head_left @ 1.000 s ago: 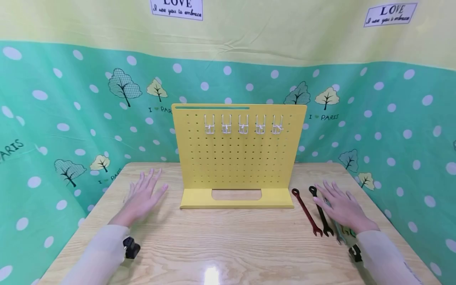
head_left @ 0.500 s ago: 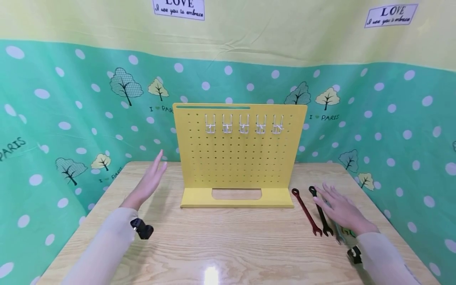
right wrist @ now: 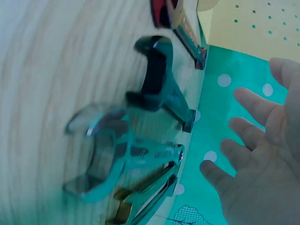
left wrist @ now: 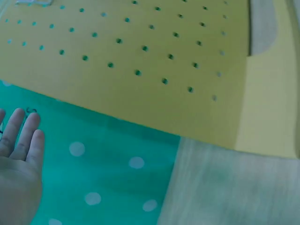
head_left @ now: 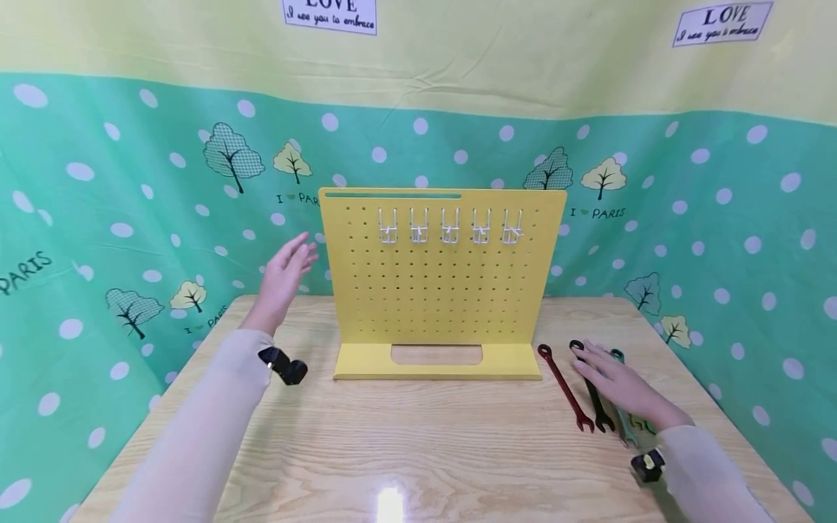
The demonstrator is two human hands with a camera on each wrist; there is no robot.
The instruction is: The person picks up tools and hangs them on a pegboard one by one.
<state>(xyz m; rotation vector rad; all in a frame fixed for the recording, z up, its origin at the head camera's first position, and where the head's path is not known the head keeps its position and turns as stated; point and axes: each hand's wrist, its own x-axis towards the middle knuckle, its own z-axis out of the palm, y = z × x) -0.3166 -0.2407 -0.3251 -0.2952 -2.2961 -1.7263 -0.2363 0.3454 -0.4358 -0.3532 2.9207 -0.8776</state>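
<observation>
Since the earlier frames the left hand has risen and moved forward, while the right hand has shifted slightly, uncovering the ring end of the teal wrench; at far left, the dotted curtain surrounds the table; the left hand, fingers extended and holding nothing, is raised just beside the pegboard's left edge; the yellow pegboard stands upright at centre, bearing five white hooks in a row; to its right lie a red wrench, a black wrench, the teal one, then a gold wrench and a green wrench close together; the right hand, fingers extended and grasping nothing, is over the wrenches, partly blocking the head view of the black and teal ones.
</observation>
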